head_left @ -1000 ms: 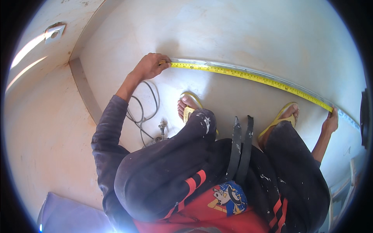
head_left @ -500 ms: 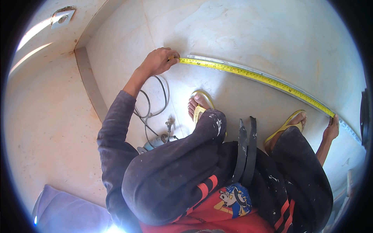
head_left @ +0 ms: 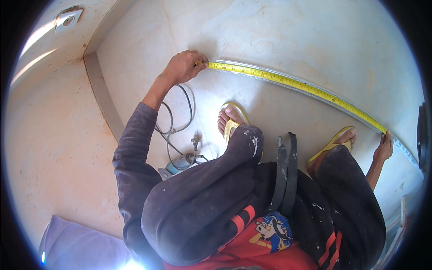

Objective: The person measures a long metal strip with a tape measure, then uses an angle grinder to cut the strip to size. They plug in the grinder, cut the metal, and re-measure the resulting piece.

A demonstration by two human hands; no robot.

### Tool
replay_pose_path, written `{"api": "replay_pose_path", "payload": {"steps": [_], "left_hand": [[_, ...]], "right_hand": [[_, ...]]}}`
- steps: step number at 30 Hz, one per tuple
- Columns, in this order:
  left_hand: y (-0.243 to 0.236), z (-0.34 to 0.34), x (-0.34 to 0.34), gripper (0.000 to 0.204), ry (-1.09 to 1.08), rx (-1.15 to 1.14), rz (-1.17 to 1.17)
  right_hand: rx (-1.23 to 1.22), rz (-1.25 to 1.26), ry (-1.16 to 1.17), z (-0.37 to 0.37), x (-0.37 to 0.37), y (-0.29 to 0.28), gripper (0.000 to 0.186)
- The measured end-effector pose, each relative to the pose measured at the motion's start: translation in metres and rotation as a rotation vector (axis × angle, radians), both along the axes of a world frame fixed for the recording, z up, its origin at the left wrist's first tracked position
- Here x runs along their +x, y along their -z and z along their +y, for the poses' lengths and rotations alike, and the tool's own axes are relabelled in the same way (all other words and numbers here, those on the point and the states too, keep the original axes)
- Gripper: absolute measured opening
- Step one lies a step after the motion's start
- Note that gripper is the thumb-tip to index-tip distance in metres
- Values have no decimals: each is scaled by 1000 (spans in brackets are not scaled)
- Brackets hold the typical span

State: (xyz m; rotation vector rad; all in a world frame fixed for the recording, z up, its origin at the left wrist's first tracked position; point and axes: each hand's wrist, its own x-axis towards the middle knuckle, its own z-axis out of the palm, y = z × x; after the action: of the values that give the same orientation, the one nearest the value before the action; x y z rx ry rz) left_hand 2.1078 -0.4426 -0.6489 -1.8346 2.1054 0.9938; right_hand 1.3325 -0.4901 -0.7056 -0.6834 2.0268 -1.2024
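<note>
A yellow tape measure (head_left: pixel 297 84) is drawn out in a long line across the floor, sloping from upper middle down to the right. My left hand (head_left: pixel 183 67) is closed round its left end, with a bit of yellow showing between the fingers. At the other end, my right hand (head_left: pixel 384 146) pinches the tape. Beneath and along the tape lies a long silvery metal profile (head_left: pixel 406 153). It runs on past my right hand, and its left end shows just beyond the tape near my left hand.
A blue power tool (head_left: pixel 179 165) with a grey cord (head_left: pixel 191 105) and plug (head_left: pixel 195 141) lies by my left knee. A wall socket (head_left: pixel 68 20) is at upper left, above the skirting (head_left: pixel 100 83). My sandalled feet stand on the floor. A dark object (head_left: pixel 423 135) is at the right edge.
My left hand and the tape's left end have shifted slightly up, away from me. My right hand stays almost in place, still holding the tape.
</note>
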Motion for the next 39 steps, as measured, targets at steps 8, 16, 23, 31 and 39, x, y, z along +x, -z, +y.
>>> {"api": "replay_pose_path", "payload": {"steps": [8,16,23,31,39], "left_hand": [[0,2,-1,23,12,-33,19],[2,0,-4,22,12,-78,-3],[2,-2,-9,21,-15,-106,-18],[2,-6,-16,20,-30,-106,-49],[-1,-1,-22,15,-68,-131,-11]], "right_hand": [[9,5,-26,5,6,7,26],[-19,30,0,8,15,1,25],[-16,17,-24,3,27,-4,29],[-40,44,7,4,9,9,23],[-27,52,10,6,29,-6,36]]}}
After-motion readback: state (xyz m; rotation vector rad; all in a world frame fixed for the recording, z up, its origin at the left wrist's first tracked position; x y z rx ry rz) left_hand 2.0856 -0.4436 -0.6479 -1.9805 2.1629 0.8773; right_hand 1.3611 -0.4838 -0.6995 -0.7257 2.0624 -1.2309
